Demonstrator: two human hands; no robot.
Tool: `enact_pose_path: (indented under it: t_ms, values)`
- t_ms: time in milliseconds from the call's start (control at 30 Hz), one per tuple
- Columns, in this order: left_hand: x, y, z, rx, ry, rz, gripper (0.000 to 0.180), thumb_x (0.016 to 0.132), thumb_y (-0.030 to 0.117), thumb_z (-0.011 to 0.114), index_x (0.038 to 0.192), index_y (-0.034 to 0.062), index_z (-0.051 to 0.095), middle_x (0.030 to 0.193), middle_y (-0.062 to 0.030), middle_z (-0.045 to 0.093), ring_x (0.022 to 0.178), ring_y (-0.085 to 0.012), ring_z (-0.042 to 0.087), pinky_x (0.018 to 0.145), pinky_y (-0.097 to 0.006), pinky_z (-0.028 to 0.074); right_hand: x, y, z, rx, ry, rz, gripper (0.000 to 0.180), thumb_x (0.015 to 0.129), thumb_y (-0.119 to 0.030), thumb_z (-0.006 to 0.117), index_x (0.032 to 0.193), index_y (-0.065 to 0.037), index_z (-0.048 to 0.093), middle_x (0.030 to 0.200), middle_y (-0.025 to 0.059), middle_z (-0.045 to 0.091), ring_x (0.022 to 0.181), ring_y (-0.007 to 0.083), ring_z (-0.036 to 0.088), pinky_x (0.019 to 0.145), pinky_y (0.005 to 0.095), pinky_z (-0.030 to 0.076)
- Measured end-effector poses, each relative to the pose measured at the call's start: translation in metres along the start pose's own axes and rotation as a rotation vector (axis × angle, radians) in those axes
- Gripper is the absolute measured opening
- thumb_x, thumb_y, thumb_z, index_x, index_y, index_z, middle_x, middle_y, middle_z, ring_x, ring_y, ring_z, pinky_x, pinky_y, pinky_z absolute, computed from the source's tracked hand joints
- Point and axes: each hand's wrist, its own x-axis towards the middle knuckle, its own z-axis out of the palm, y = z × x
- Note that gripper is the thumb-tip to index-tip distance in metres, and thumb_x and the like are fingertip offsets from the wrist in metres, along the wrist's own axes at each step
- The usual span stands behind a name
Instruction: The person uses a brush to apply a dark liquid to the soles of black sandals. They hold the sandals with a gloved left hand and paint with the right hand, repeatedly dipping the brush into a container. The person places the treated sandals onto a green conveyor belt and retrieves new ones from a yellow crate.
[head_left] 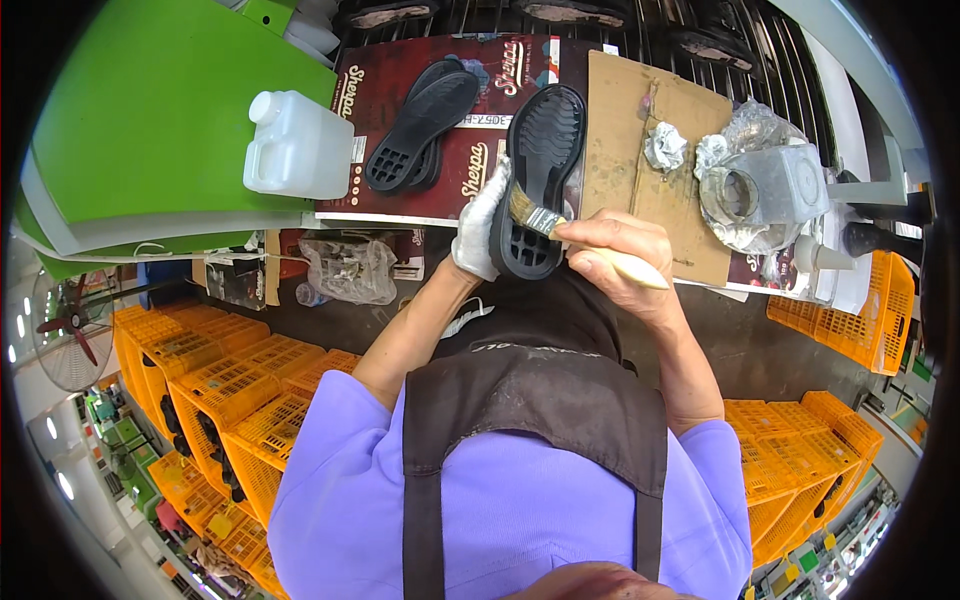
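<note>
A black shoe sole (548,130) is held up in front of me at the table's near edge, its hollowed side with ridges and square pockets facing up. My left hand (480,232), in a white glove, is wrapped round its left edge near the heel. In my bare right hand (632,258) is a paintbrush (543,219) with a pale handle. Its bristles touch the sole's inside, just above the heel pockets. Left of this sole, several more black soles (425,125) lie stacked on dark red printed cardboard (365,65).
A white plastic jug (300,150) stands at the table's left, beside a green machine (170,110). To the right are brown cardboard (650,100), crumpled wrapping (665,147) and a cloudy plastic container (785,182). A rack (640,45) carries shoe parts beyond. Orange crates (270,420) stand behind me.
</note>
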Motion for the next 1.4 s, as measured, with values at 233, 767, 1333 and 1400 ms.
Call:
enact_pose_path:
  t_ms: [233, 767, 1333, 1400]
  values:
    - [0.002, 0.0, 0.002, -0.081, -0.06, 0.065, 0.048, 0.099, 0.036, 0.027, 0.132, 0.0042, 0.04, 0.122, -0.0128, 0.053, 0.102, -0.0224, 0.058, 0.09, -0.037, 0.048, -0.001, -0.004, 0.001, -0.002, -0.033, 0.0, 0.023, 0.075, -0.01, 0.072, 0.095, -0.002, 0.066, 0.076, 0.0086, 0.064, 0.065, 0.0198, 0.06, 0.058, 0.0294, 0.048]
    - [-0.019, 0.012, 0.032, 0.951, 0.112, 0.195, 0.034, 0.087, 0.013, 0.051, 0.12, 0.0015, 0.048, 0.103, -0.0075, 0.061, 0.089, -0.0138, 0.061, 0.079, -0.028, 0.052, 0.019, -0.033, -0.018, 0.093, -0.222, -0.099, 0.03, 0.075, -0.024, 0.073, 0.092, -0.001, 0.067, 0.066, 0.0078, 0.061, 0.057, 0.0198, 0.059, 0.052, 0.0281, 0.046]
    - [-0.015, 0.018, 0.033, 0.198, 0.057, -0.524, 0.031, 0.076, 0.002, 0.067, 0.105, 0.0025, 0.056, 0.088, -0.005, 0.066, 0.075, -0.009, 0.062, 0.064, -0.027, 0.054, 0.024, -0.018, -0.027, 0.248, -0.4, -0.163, 0.037, 0.083, -0.035, 0.066, 0.089, 0.001, 0.067, 0.064, 0.0084, 0.06, 0.053, 0.0195, 0.057, 0.047, 0.0292, 0.042]
    - [-0.014, 0.019, 0.022, 0.72, -0.209, -0.376, 0.031, 0.087, 0.005, 0.05, 0.117, -0.0027, 0.05, 0.103, -0.0104, 0.063, 0.087, -0.0153, 0.062, 0.075, -0.03, 0.054, 0.027, -0.019, -0.032, 0.258, -0.468, -0.113, 0.028, 0.078, -0.025, 0.071, 0.092, -0.001, 0.068, 0.068, 0.0092, 0.062, 0.058, 0.0205, 0.059, 0.052, 0.0295, 0.045]
